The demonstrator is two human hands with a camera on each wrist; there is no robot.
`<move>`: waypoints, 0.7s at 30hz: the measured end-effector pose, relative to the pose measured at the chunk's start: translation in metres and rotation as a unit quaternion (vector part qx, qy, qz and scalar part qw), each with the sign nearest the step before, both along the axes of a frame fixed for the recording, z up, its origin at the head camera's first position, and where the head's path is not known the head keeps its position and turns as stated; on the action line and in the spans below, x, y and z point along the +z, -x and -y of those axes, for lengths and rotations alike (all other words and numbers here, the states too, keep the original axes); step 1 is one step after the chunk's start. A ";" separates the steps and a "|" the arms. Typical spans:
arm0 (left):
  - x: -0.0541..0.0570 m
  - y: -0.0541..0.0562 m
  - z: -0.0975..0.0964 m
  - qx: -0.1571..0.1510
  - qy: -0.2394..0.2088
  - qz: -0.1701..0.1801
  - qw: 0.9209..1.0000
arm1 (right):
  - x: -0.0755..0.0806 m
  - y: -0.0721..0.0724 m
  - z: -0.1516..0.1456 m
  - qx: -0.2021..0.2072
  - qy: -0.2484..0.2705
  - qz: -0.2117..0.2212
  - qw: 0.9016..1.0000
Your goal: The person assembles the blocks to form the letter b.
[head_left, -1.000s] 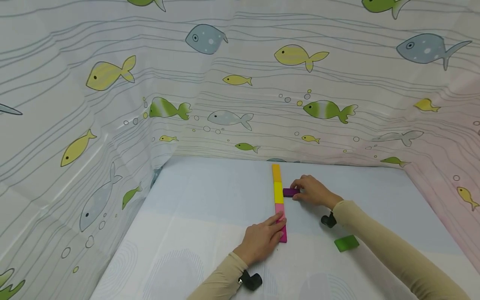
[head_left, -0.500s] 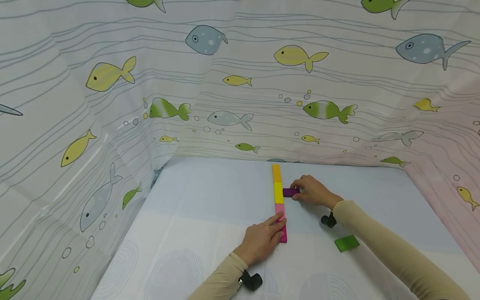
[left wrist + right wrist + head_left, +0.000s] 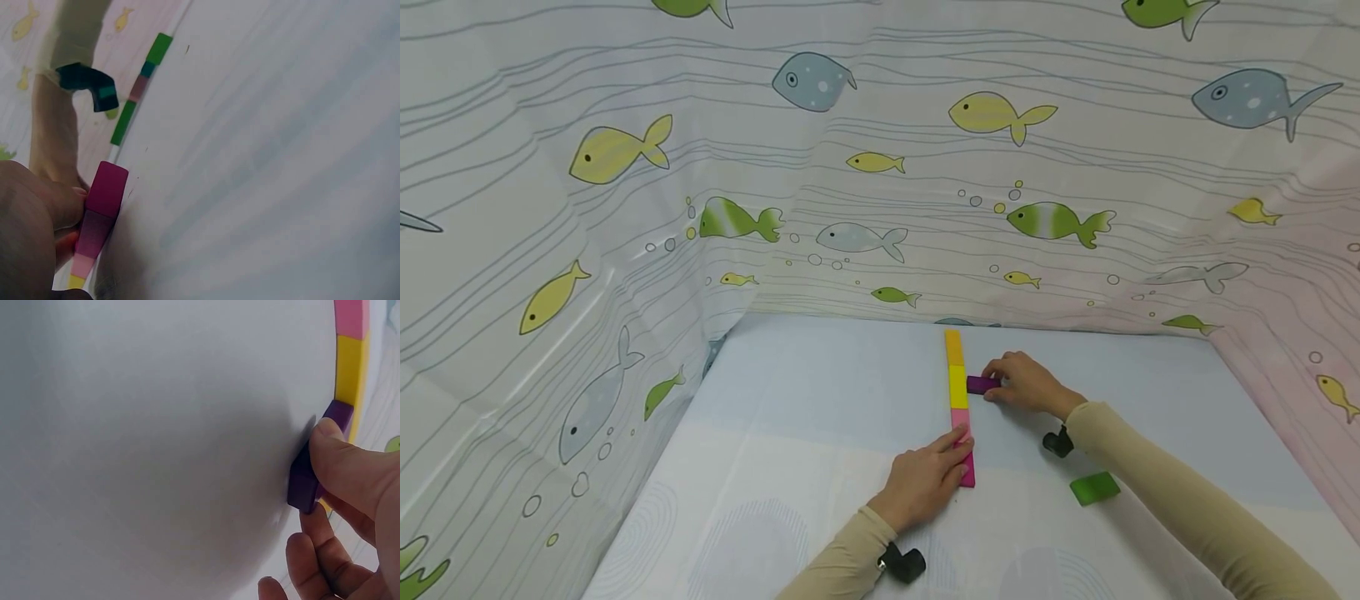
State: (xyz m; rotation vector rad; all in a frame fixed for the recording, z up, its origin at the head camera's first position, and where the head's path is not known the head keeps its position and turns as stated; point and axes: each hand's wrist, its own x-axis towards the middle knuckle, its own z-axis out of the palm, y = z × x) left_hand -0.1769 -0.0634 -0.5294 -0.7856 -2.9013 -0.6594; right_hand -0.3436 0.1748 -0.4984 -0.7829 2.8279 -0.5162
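A straight row of flat blocks stretches away across the table: magenta (image 3: 968,477) nearest, then pink (image 3: 959,417), yellow (image 3: 958,388) and orange (image 3: 953,347). My left hand (image 3: 917,483) lies over the near end, its fingers resting across the pink and magenta blocks and hiding part of them. Between thumb and fingers, my right hand (image 3: 1028,385) pinches a dark purple block (image 3: 976,384), which lies crosswise to the row. In the right wrist view the purple block (image 3: 302,489) has its far end right at the side of the yellow block (image 3: 350,369).
A green block (image 3: 1094,488) lies apart on the table (image 3: 820,392), near the right forearm. Farther off in the left wrist view are another green block (image 3: 160,49), a teal block (image 3: 148,68) and a dull pink block (image 3: 138,88). Fish-patterned sheeting (image 3: 865,192) surrounds the table.
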 end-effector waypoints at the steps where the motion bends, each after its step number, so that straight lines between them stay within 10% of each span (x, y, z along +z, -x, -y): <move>1: 0.000 0.000 0.000 -0.001 0.000 -0.001 1.000 | -0.001 0.000 0.000 0.000 -0.001 0.000 1.000; 21: 0.000 0.000 0.000 -0.001 -0.003 -0.009 1.000 | 0.003 -0.001 0.000 0.004 0.000 0.000 1.000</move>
